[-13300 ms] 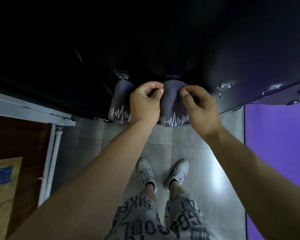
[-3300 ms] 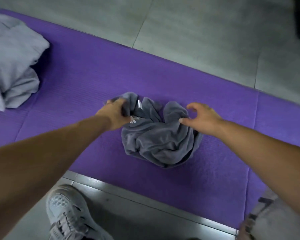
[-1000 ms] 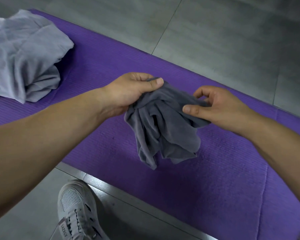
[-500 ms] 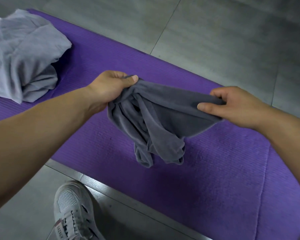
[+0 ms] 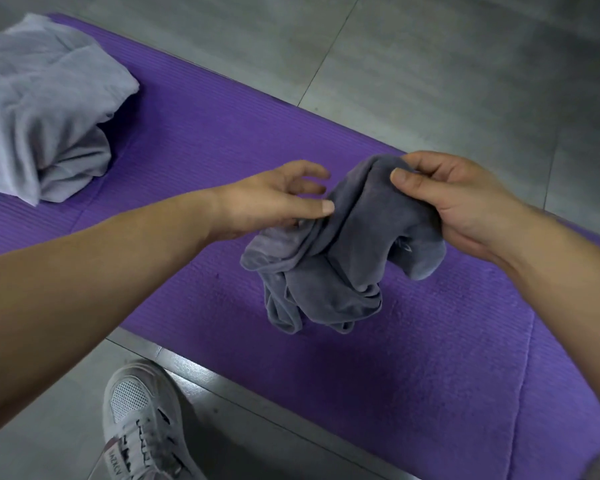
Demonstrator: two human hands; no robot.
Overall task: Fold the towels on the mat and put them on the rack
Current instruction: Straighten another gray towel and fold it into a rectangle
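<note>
Spreading step, by appearance: your right hand (image 5: pixel 465 206) pinches the bunched dark grey terry towel (image 5: pixel 343 271); your left hand (image 5: pixel 267 206), fingers spread, hovers at its 9 o'clock. Next: locate a corner.

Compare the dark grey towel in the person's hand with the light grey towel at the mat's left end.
Colour: the dark grey towel is charcoal, while the light grey towel is pale.
Support: the dark grey towel hangs bunched from the right hand, whereas the light grey towel lies on the purple mat with no hand on it.
Bulk: the light grey towel makes a bigger heap than the dark grey towel.
Both are crumpled, and neither is folded yet.
</note>
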